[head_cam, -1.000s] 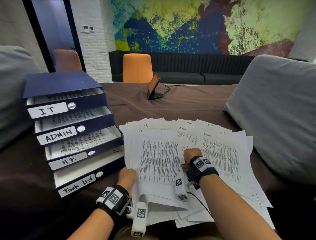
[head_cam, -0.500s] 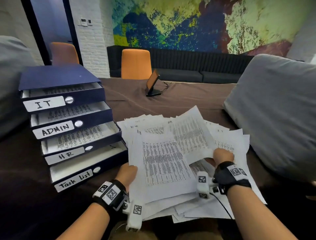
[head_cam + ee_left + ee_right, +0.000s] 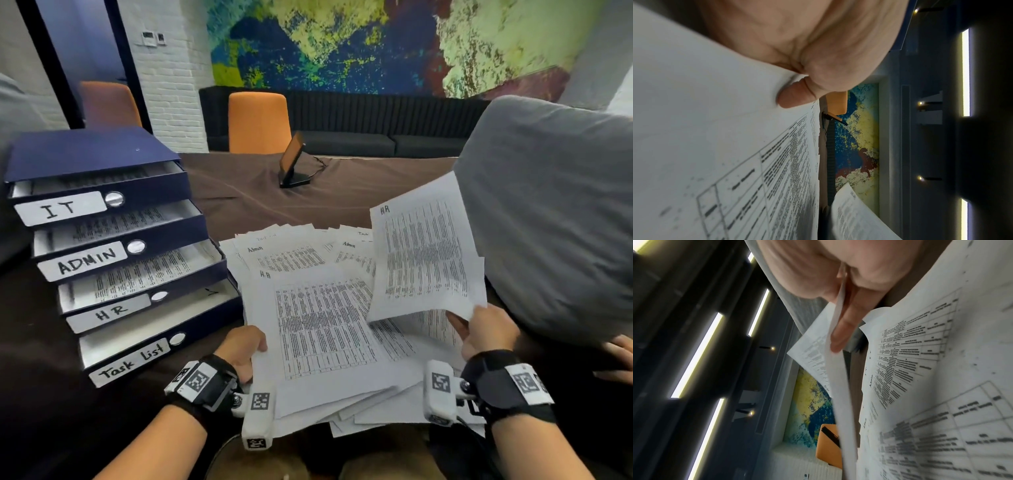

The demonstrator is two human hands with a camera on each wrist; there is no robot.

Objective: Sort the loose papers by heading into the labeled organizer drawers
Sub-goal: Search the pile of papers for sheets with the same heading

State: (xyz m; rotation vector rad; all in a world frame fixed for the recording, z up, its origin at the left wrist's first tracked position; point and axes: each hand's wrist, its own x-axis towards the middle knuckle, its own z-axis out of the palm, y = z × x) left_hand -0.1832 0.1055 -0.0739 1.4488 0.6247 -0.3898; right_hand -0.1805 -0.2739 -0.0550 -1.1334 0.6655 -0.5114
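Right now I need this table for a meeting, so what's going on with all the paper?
A person is sorting paperwork. The right hand pinches a lifted sheet headed HR by its bottom corner, while the left hand grips the edge of the loose pile on the table. The organizer stands to the left, its drawers IT, ADMIN, HR and Task list all open. Many sheets are unsorted.

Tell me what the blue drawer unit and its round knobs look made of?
The organizer looks like matte navy board or plastic, with flat, dull faces; I can't tell which. The knobs seem polished metal or chromed plastic, glinting silver. The labels look like white hand-lettered paper.
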